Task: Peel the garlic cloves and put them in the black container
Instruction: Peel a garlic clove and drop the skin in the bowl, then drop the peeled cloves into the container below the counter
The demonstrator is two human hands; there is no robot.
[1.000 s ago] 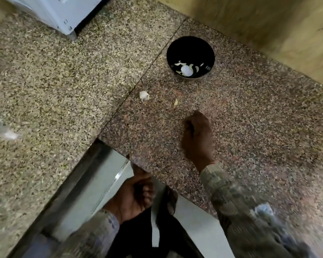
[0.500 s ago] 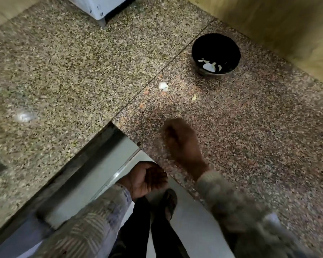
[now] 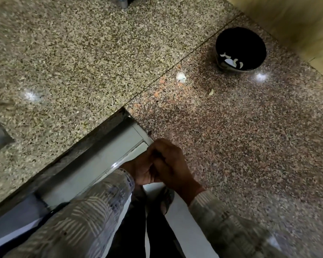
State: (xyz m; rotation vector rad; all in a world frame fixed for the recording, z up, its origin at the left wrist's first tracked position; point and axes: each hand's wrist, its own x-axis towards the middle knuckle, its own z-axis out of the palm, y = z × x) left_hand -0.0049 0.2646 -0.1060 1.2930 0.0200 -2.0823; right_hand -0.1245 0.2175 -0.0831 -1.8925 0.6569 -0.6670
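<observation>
Hands pressed together at counter edge, left hand [image 3: 145,169] and right hand [image 3: 172,167] fingers curled shut, can't tell on what, prob a clove; peel over granite counter [image 3: 250,146] w/ thumbnail, then drop in black container [image 3: 241,37], spare clove [image 3: 180,77] nearby.

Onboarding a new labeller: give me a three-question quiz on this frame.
1. True or false: the black container is empty.
2. The white garlic piece on the counter lies: A) inside the container, B) left of it, apart, C) under the hands.
3. Fill in: the left hand and right hand are pressed ____.

Key: 1 false, white pieces lie inside; 2 B; 3 together, anything held is hidden.
</observation>
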